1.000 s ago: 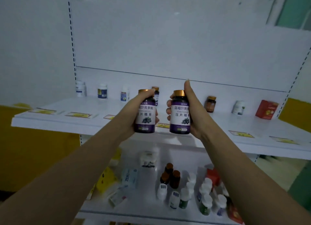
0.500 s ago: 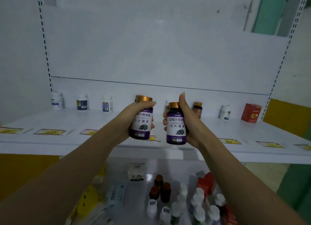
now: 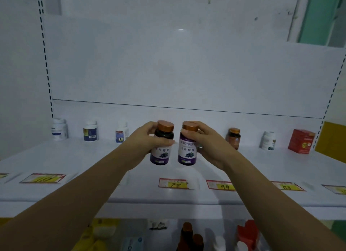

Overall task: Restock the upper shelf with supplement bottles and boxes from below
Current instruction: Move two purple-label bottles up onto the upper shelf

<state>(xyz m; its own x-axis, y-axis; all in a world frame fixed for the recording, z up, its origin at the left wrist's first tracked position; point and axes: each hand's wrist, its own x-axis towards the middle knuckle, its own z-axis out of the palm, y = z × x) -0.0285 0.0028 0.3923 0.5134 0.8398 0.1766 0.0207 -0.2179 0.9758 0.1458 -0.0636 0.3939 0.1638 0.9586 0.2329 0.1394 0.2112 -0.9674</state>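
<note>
left bottle, right bottle, both gripped, contents unclear

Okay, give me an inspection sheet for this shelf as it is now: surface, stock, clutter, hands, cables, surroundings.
Surface: white upper shelf, price tags along its front.
Job's things: left purple bottle and right purple bottle, upright, side by side; shelf contact unclear.
Clutter: small bottles and a red box along the back; brown bottles below.
Hands: left hand grips the left purple bottle, right hand the right one.
Cables: nothing seen.
Surroundings: white back panel, yellow wall at right.
</note>
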